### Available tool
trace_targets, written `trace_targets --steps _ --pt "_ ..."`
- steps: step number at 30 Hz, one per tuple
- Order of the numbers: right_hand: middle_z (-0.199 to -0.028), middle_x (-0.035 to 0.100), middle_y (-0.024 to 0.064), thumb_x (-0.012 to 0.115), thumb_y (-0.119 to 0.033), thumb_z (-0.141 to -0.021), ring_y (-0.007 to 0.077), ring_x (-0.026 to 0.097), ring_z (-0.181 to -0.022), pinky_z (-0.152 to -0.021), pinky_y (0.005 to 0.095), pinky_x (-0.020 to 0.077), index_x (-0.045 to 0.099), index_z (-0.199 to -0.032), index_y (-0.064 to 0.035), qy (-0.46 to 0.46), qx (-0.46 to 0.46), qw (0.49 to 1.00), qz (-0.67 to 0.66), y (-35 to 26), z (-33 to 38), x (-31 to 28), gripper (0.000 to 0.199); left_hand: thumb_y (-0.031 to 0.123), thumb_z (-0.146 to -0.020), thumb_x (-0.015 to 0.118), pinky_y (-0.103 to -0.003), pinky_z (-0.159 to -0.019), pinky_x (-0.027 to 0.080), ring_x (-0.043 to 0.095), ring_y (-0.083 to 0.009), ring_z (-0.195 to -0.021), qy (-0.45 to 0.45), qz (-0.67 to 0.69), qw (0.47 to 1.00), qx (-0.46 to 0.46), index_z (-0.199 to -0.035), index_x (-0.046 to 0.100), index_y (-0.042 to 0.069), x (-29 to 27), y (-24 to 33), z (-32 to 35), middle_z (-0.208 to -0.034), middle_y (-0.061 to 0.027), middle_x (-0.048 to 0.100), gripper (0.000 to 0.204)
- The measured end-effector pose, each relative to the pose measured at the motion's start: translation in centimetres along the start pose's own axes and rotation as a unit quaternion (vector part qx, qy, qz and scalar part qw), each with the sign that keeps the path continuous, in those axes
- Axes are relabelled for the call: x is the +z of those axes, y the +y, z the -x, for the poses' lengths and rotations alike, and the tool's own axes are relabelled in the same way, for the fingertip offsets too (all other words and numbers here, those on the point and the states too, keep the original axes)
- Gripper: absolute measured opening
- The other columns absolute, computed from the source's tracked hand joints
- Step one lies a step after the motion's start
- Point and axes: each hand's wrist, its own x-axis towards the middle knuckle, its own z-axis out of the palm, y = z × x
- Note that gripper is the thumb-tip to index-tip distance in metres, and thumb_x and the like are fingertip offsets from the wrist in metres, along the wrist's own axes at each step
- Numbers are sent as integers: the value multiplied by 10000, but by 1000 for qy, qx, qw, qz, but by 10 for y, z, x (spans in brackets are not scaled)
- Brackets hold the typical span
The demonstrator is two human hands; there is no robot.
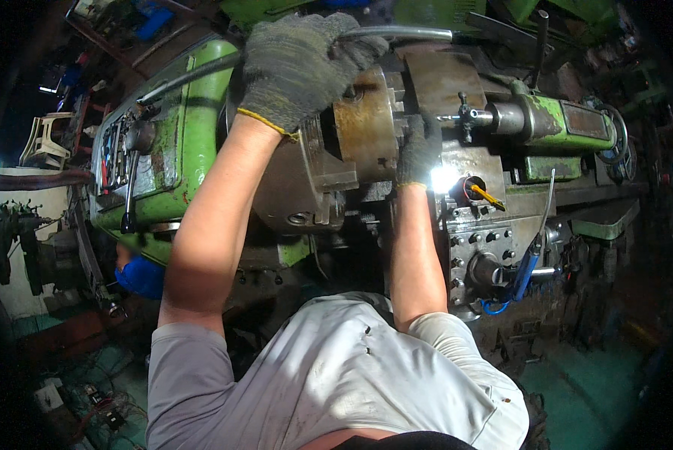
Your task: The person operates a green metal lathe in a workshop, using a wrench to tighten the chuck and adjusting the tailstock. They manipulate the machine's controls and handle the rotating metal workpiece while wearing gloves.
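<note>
My left hand (299, 67), in a dark grey knitted glove with a yellow cuff, is closed round a long metal bar (419, 32). The bar sticks out on both sides of the fist, above a lathe chuck (366, 127) with a brown-stained body. My right hand (419, 150), gloved alike, is at the chuck's right face, beside its stepped jaws (399, 97). Its fingers are dim and partly hidden, so whether they grip anything does not show. Just right of that hand, a narrow metal tool (447, 118) points toward the chuck from the tailstock (569, 124).
The green headstock (201, 127) stands left, with a lever (130, 191) hanging from it. A bright lamp (443, 178) shines beside my right wrist. Below it are the bolted tool carriage (479, 255) and a blue-handled air gun (528, 266). A handwheel (618, 133) is at the far right.
</note>
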Motion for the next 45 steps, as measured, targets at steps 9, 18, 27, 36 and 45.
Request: trace_targets --steps 9,18,27,36,45 --pt "-1218 676 118 660 -200 -999 200 620 -1079 -942 328 506 647 -1290 5 -6 19 999 -27 17 -7 0 356 237 -885 663 -438 -1049 458 580 -338 -1191 -95 147 971 165 -1030 739 54 19 -38 -29 -1130 -145 717 246" --pt "-1230 662 108 687 -187 -975 194 610 -1091 -944 322 503 635 -1288 13 3 -34 999 -16 9 0 3 375 129 -867 638 -476 -1110 430 501 -370 -1330 -217 37 974 56 -1612 263 49 -12 -12 0 -1510 -284 452 838" --pt "-1234 694 229 626 -263 -962 330 649 -1135 -992 427 495 661 -1236 52 16 -22 1000 -9 -4 3 7 419 351 -929 652 -521 -966 486 657 -421 -1038 -115 -141 981 68 -1541 373 -15 -29 14 25 -1219 -241 658 766" --pt "-1231 625 270 699 -250 -898 433 592 -1146 -981 497 481 608 -1134 8 70 -114 983 125 12 15 -7 361 421 -938 640 -443 -1054 446 641 -308 -1150 -41 -172 981 76 -1181 741 145 4 -18 4 -1208 -108 705 381" --pt "-1221 688 145 660 -296 -1002 282 644 -1085 -956 402 502 644 -1258 39 -39 -35 997 52 -14 78 -18 422 534 -784 754 -445 -1169 400 408 -381 -1459 -115 -102 980 -125 -1488 512 104 19 -41 -41 -1468 -259 523 860"
